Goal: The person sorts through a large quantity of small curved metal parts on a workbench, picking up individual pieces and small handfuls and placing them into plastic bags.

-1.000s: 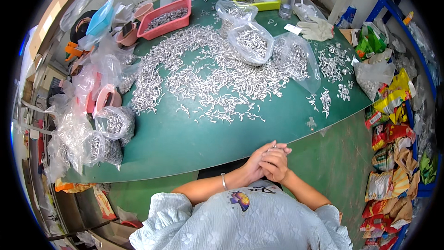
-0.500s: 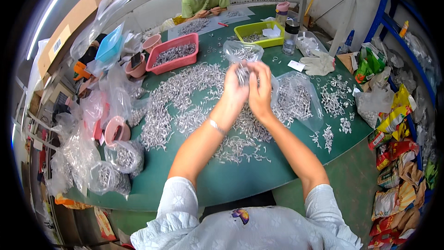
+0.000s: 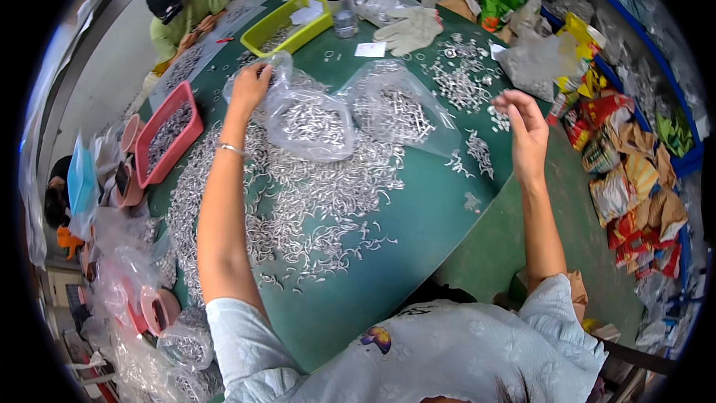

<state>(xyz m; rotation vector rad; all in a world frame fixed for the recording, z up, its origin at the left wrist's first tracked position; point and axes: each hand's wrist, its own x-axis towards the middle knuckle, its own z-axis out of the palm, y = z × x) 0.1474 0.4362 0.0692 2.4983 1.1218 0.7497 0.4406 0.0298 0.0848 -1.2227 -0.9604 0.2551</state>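
Note:
My left hand (image 3: pixel 252 89) reaches over the far part of the green table, fingers closed on the rim of a clear plastic bag (image 3: pixel 280 69). Beside it lies a second clear bag (image 3: pixel 312 125) filled with small curved silver metal pieces. To the right of that, a flatter clear bag (image 3: pixel 399 108) holds longer, straighter metal parts. My right hand (image 3: pixel 528 134) is raised by the table's right edge, fingers bent and apart, with nothing visible in it. Close to its fingertips are small silver parts (image 3: pixel 498 118). A wide heap of curved metal pieces (image 3: pixel 313 194) spreads below the bags.
A pink basket (image 3: pixel 195 123) of metal pieces stands left, a yellow-green basket (image 3: pixel 253 43) at the back. A bottle (image 3: pixel 341 7) and white gloves (image 3: pixel 410 30) lie behind the bags. A co-worker (image 3: pixel 186 19) sits at the far left. Packed blue shelves (image 3: pixel 597 63) line the right.
My hands were together over the bags, cupped around metal pieces; they have parted, the left to the bag's rim, the right out to the table's right edge. My view has turned right.

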